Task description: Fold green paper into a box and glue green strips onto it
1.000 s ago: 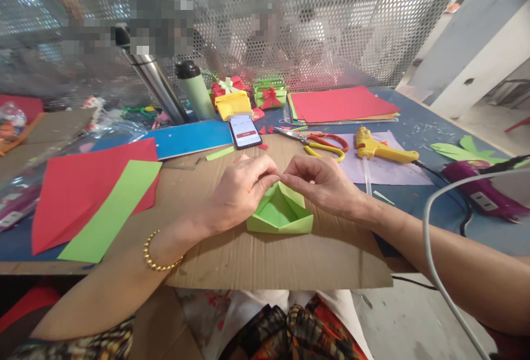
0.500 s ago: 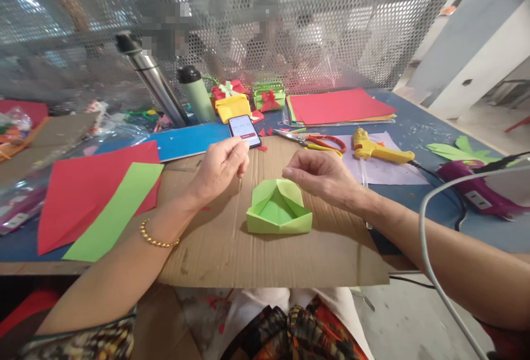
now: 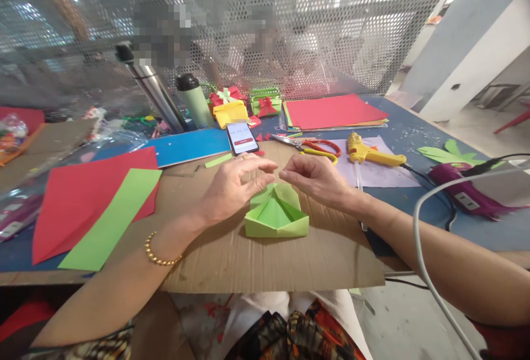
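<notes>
A folded light-green paper box (image 3: 276, 229), with an open top and a raised back flap, sits on a sheet of brown cardboard (image 3: 232, 266). My left hand (image 3: 236, 186) is above the box's left rear side, thumb and fingers apart, nothing visible between them. Its fingertips come close to those of my right hand (image 3: 317, 180), which hovers over the right rear corner. The right thumb and forefinger are pinched together; whatever they may hold is too small to make out. A small green paper strip (image 3: 218, 160) lies on the cardboard behind my left hand.
Behind the cardboard are a phone (image 3: 242, 139), scissors (image 3: 308, 147) and a yellow glue gun (image 3: 372, 153). Red paper (image 3: 91, 194) and a green strip (image 3: 110, 222) lie left. Bottles (image 3: 196, 103) stand at the back. A white cable (image 3: 420, 238) arcs past my right arm.
My left hand has moved right, toward my right hand, and its pinched fingers have opened out. The small green strip now shows where that hand was. The box has stayed on the cardboard.
</notes>
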Demonstrator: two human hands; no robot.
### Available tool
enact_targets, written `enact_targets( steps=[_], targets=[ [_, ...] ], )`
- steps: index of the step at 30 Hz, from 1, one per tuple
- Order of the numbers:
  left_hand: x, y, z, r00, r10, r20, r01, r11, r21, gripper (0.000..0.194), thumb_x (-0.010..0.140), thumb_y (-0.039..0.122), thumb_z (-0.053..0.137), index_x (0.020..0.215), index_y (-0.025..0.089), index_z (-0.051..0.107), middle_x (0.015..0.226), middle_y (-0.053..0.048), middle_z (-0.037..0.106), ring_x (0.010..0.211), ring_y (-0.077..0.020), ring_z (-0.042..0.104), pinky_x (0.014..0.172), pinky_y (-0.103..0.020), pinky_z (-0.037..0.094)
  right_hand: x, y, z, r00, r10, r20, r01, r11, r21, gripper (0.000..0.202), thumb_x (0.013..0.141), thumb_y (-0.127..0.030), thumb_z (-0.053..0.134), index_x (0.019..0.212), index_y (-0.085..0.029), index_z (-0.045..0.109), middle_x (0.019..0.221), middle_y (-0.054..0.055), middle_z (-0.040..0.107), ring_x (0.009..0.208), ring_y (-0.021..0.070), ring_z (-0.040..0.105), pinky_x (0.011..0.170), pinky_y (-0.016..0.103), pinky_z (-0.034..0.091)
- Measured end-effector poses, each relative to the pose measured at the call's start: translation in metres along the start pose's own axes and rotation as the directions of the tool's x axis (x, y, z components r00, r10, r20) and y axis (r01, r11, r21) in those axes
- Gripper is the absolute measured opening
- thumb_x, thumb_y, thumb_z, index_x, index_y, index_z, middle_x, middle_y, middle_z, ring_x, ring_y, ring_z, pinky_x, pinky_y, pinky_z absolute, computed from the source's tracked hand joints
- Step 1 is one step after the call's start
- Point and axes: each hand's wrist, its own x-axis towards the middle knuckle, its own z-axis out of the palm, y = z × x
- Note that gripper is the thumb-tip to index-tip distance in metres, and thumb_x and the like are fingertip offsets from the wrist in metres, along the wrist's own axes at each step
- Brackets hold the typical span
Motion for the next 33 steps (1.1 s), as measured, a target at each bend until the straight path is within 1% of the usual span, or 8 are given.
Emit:
enact_targets(
  steps=[5,9,12,15,18,22,26,33],
  targets=[
    [-0.004,0.011,0.010,0.997,0.049,-0.058,-0.047,0.998,0.032,0.012,0.096,0.029,0.070,0.099,0.021,0.078,0.092,-0.004,0.081,0.088,-0.0198,0.072,0.092,-0.036,0.053,-0.002,-0.002,0.002,0.996,-0.068,0.064,0.075,0.991,-0.112,0.038,0.097,-0.043,0.055,0.067,-0.020,0.051,0.058,-0.006,0.040,0.055,0.0085,0.035,0.054,0.026,0.025],
    [0.001,0.003,-0.003,0.991,-0.055,-0.125,0.076,0.983,0.167,0.027,0.101,0.031,0.058,0.082,0.022,0.073,0.082,-0.003,0.078,0.083,-0.0198,0.070,0.090,-0.036,0.051,0.001,0.000,-0.007,1.000,-0.012,-0.023,0.007,0.979,-0.204,0.029,0.097,-0.036,0.053,0.074,-0.019,0.057,0.060,-0.003,0.052,0.057,0.0100,0.045,0.057,0.026,0.032],
    [0.006,-0.011,-0.017,0.974,-0.225,0.037,0.214,0.958,0.193,0.037,0.102,0.041,0.050,0.078,0.019,0.068,0.078,-0.005,0.075,0.072,-0.0180,0.066,0.071,-0.032,0.049,0.005,0.001,-0.018,0.996,0.088,-0.008,-0.085,0.932,-0.351,0.016,0.093,-0.022,0.053,0.087,-0.017,0.067,0.073,0.002,0.067,0.063,0.0127,0.056,0.062,0.027,0.037],
    [0.010,-0.022,-0.023,0.900,-0.391,0.192,0.331,0.900,0.282,0.030,0.093,0.047,0.059,0.089,0.019,0.069,0.083,-0.005,0.074,0.074,-0.0190,0.065,0.066,-0.031,0.045,0.005,0.001,-0.022,0.970,0.223,0.098,-0.143,0.846,-0.514,0.015,0.091,-0.023,0.058,0.090,-0.017,0.072,0.083,0.006,0.072,0.072,0.0160,0.062,0.064,0.028,0.038],
    [0.010,-0.023,-0.022,0.817,-0.440,0.371,0.349,0.891,0.290,0.030,0.090,0.048,0.061,0.091,0.019,0.070,0.085,-0.004,0.073,0.077,-0.0193,0.064,0.067,-0.031,0.045,0.003,0.000,-0.020,0.938,0.280,0.202,-0.126,0.823,-0.554,0.020,0.094,-0.032,0.060,0.095,-0.018,0.074,0.090,0.007,0.074,0.079,0.0181,0.064,0.069,0.029,0.041],
    [0.007,-0.019,-0.014,0.762,-0.469,0.446,0.396,0.883,0.252,0.023,0.082,0.039,0.067,0.092,0.019,0.064,0.082,-0.002,0.066,0.073,-0.0176,0.059,0.064,-0.030,0.044,0.000,-0.002,-0.018,0.923,0.245,0.296,-0.064,0.858,-0.509,0.026,0.096,-0.033,0.058,0.109,-0.017,0.074,0.102,0.009,0.073,0.085,0.0179,0.063,0.072,0.029,0.043],
    [0.003,-0.020,-0.008,0.775,-0.447,0.447,0.369,0.894,0.254,0.020,0.076,0.028,0.067,0.093,0.021,0.061,0.085,-0.001,0.063,0.076,-0.0179,0.058,0.066,-0.031,0.044,-0.002,-0.005,-0.018,0.909,0.249,0.335,-0.056,0.869,-0.492,0.028,0.093,-0.032,0.064,0.116,-0.017,0.073,0.106,0.009,0.068,0.080,0.0157,0.060,0.069,0.028,0.041],
    [-0.003,-0.016,-0.007,0.805,-0.424,0.415,0.348,0.904,0.248,0.016,0.079,0.032,0.070,0.084,0.022,0.059,0.080,0.000,0.061,0.071,-0.0182,0.055,0.061,-0.030,0.039,-0.005,-0.006,-0.014,0.920,0.237,0.311,-0.052,0.862,-0.504,0.030,0.083,-0.029,0.074,0.111,-0.019,0.071,0.104,0.006,0.066,0.077,0.0152,0.058,0.067,0.028,0.040]
  ],
)
